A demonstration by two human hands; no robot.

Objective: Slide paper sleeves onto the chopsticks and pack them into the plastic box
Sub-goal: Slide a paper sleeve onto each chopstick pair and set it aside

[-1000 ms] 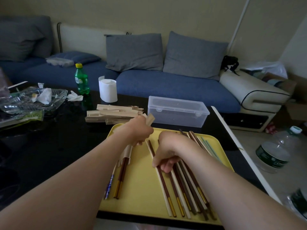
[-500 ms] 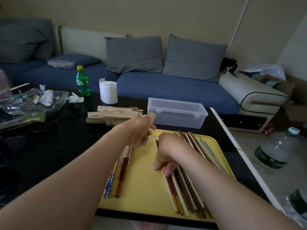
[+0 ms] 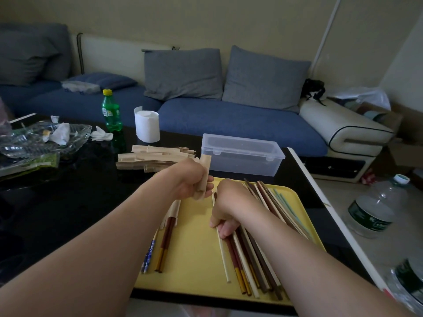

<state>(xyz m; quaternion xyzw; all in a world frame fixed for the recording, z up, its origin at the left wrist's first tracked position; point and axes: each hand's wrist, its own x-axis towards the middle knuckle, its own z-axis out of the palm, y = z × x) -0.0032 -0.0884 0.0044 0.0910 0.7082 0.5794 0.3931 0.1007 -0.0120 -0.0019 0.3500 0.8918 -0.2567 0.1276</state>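
Kraft paper sleeve [image 3: 204,177] sits clenched in the left hand [image 3: 191,179]; the right hand [image 3: 226,207] curls around loose chopsticks [image 3: 249,255] on the yellow tray [image 3: 194,259].

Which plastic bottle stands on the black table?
The small green plastic bottle with a yellow cap; the larger clear bottles stand on the floor at right.

Bare yellow tray [image 3: 196,248] lay between the sleeved chopsticks [image 3: 167,232] and loose chopsticks [image 3: 249,255]. The closed plastic box [image 3: 242,156] stood beyond.
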